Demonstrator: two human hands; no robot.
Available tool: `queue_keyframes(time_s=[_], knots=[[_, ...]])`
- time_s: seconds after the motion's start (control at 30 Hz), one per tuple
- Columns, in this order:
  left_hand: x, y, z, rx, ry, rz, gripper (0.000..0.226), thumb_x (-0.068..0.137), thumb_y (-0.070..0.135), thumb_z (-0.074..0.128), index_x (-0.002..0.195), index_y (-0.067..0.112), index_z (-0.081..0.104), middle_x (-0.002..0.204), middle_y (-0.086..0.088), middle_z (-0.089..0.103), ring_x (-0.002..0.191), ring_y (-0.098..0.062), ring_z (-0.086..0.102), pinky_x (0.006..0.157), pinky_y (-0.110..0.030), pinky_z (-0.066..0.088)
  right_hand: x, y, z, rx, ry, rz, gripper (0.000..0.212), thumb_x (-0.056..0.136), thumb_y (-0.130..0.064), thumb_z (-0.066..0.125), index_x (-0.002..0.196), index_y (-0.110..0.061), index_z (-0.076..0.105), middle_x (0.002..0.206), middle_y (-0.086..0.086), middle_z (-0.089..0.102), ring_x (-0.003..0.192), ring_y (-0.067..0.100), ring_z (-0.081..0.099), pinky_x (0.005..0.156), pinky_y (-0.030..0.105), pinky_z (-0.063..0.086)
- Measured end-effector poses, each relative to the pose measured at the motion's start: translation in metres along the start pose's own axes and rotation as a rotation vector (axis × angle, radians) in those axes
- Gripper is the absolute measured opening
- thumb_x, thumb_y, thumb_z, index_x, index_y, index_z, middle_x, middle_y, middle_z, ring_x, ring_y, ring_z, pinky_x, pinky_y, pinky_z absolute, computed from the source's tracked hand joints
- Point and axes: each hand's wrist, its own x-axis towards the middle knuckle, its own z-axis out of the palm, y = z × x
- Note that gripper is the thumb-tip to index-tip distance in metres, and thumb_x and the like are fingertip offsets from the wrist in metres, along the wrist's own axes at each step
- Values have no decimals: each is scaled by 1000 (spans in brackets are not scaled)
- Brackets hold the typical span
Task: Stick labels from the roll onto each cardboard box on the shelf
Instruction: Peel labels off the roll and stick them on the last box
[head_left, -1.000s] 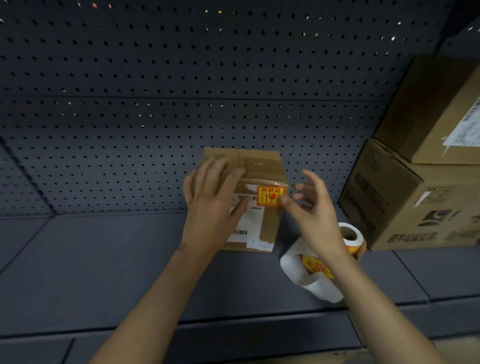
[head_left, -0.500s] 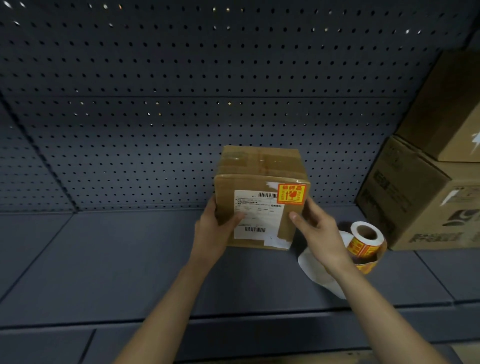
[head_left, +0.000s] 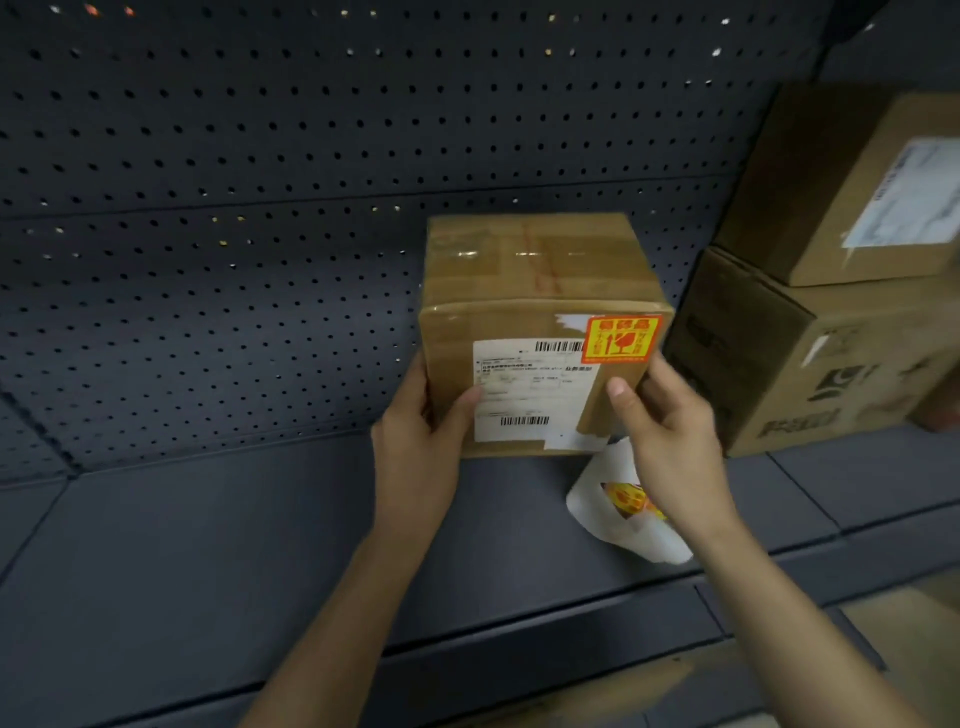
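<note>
While the left hand (head_left: 415, 441) clasps the cardboard box (head_left: 535, 332), the right hand (head_left: 670, 436) grips its other side.

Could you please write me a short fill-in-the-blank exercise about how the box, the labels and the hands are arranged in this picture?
1. The left hand and right hand both grip the small cardboard ____.
2. The red-and-yellow fragile sticker sits at the front face's upper ____ corner.
3. The white shipping label carries ____ barcodes.
4. The label roll's loose backing paper lies on the ____.

Missing words: box; right; two; shelf
</note>
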Motion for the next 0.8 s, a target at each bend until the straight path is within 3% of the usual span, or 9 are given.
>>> queue_keyframes(time_s=[0.1,0.23,0.33,0.43,0.6,0.8], knots=[[-5,19,21,-75,-41,68,37,94,19,66,131,19,60,112,16,72,105,0,66,87,-21,54,-8,-18,-24,-43,99,-47,37,102,-8,49,137,-18,55,122,-12,69,119,3,60,98,19,47],[-17,41,64,-162,-74,125,34,94,20,66,127,14,61,108,15,72,102,-1,67,83,-21,54,-22,-36,-67,-144,246,-107,33,102,-7,47,134,-13,56,114,-12,71,105,0,63,88,17,48],[-29,59,104,-217,-141,142,29,94,20,66,122,13,63,103,16,73,97,-2,68,80,-23,56,-35,-43,-108,-200,366,-146,32,103,-7,47,132,-13,56,118,-9,69,113,6,62,97,24,48],[-45,79,147,-301,-249,122,30,94,17,67,124,18,63,108,15,73,104,-4,68,88,-33,57,-52,-42,-155,-235,459,-132,33,103,-6,47,134,-13,55,123,-7,68,119,11,61,104,35,46],[-78,108,234,-322,-421,140,27,94,27,67,120,31,62,110,18,72,105,-3,67,89,-38,57,-85,-41,-246,-289,587,-66,34,103,-10,47,136,-15,54,125,-7,68,120,9,60,106,39,47],[-139,145,351,-397,-587,103,24,93,23,69,111,37,65,109,16,73,104,-4,68,88,-37,58,-134,-39,-371,-414,697,7,31,103,-14,47,132,-19,57,119,-15,68,115,3,61,97,28,51]])
